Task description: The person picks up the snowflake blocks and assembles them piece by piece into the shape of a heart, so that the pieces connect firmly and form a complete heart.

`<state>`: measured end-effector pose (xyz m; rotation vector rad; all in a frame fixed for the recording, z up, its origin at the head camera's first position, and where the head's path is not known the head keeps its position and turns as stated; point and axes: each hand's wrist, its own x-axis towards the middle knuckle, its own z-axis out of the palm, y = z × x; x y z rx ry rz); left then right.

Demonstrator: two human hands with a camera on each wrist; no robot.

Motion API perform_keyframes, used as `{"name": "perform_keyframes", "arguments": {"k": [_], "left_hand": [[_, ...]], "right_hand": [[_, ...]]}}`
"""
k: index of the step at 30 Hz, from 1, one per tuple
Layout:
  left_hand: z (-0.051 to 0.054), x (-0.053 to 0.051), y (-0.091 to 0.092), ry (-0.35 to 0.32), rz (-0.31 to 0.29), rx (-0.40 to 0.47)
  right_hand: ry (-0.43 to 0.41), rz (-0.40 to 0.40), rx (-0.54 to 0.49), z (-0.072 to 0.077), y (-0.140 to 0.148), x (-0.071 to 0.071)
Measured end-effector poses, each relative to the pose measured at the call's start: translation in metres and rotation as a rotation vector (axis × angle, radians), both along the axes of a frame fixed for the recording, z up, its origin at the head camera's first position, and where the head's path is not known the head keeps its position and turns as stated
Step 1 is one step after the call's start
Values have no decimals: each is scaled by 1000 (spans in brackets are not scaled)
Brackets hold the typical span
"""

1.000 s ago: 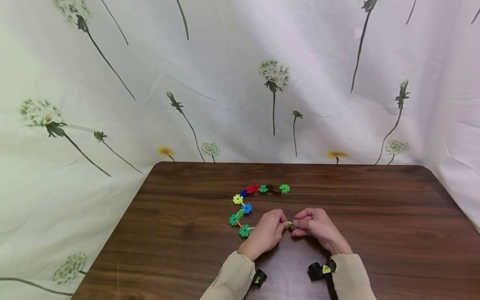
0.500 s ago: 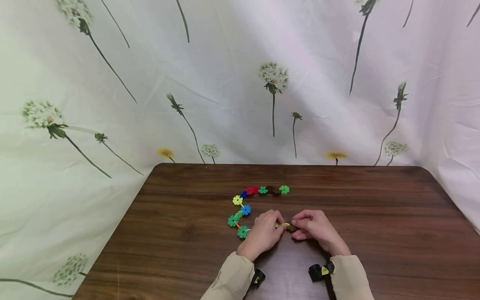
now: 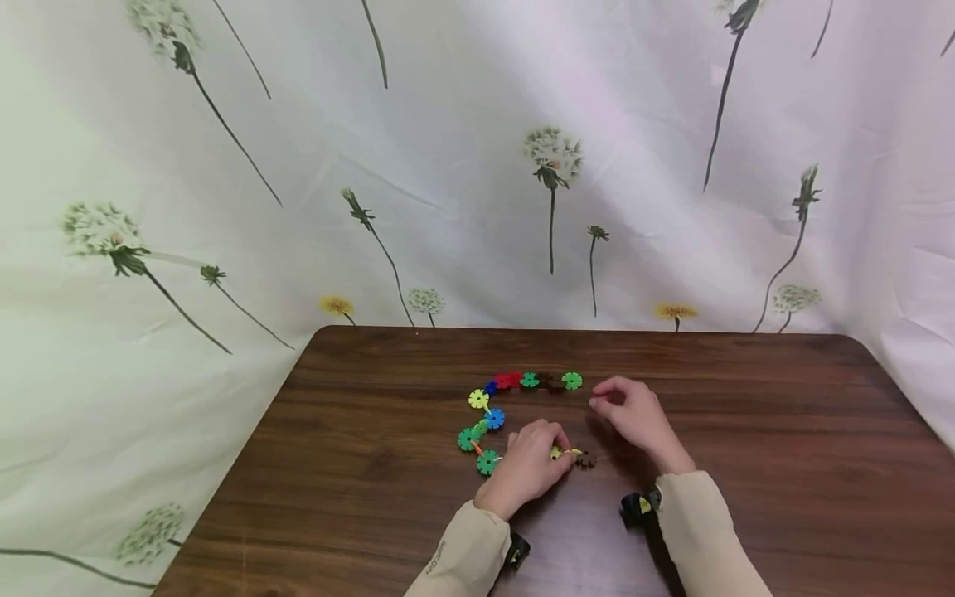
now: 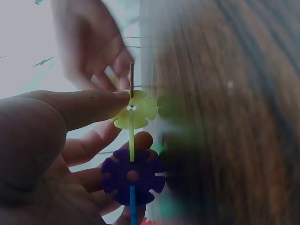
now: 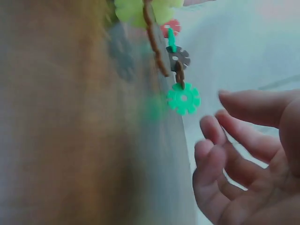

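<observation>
A winding chain of slotted plastic snowflake discs lies on the table. From a light green disc (image 3: pixel 572 381) at its far end it runs past a red disc (image 3: pixel 507 381) and a blue disc (image 3: pixel 494 419), then under my left hand (image 3: pixel 525 463). That hand pinches a yellow-green snowflake disc (image 4: pixel 144 110), thumb on its face. A purple disc (image 4: pixel 117 171) joins it below, and a brown disc (image 3: pixel 586 459) sits edge-on at its other side. My right hand (image 3: pixel 636 417) is off the chain, fingers loosely bent, holding nothing, right of the light green disc.
The brown wood-grain table (image 3: pixel 776 431) has its back edge against a white curtain (image 3: pixel 462 182) printed with dandelions. Black camera straps (image 3: pixel 639 507) sit at both wrists, below beige sleeves (image 3: pixel 701 522).
My right hand has let go of the brown disc and moved away from it toward the back of the table. The left hand keeps its place on the chain.
</observation>
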<state>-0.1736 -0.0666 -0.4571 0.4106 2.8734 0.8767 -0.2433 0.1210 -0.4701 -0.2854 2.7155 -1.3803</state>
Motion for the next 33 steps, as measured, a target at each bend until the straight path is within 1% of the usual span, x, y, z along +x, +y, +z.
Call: {"name": "perform_keyframes", "arguments": {"k": [2,5,8,10,14,16,18,20,22,24,27,30,33], "left_hand": [[1,1,-1,5,-3,-2],[4,1,-3,3,-12,-13],[8,0,-7,-3,-25,-26],[11,-1,-12,-9,-21,-23],[16,-4,-24,-23,13,-7],[18,-5,-30,-40,12,-5],[19,-5,-34,-61,-13,-20],[20,-5,-35,-81,-54,-44],[20,-4,-34,-93,-90,-79],[20,-2,-34,-97,-109,-109],[19,-1,-34,-75,-106,-140],[19,-1,-34,-49,-95,-148],[18,-2,-34,-20,-98,-151]], "right_hand": [[67,46,61,5,-8,-9],[131,143,145,9,-21,-20],[152,216,231,10,-34,-27],[152,241,273,10,-40,-29],[134,249,302,8,-49,-30],[137,242,298,7,-51,-30],[144,235,298,6,-52,-30],[141,227,303,5,-51,-30],[128,225,308,5,-50,-30],[106,228,307,5,-48,-30],[80,234,293,4,-43,-30],[64,247,277,5,-38,-29],[38,263,259,7,-31,-26]]}}
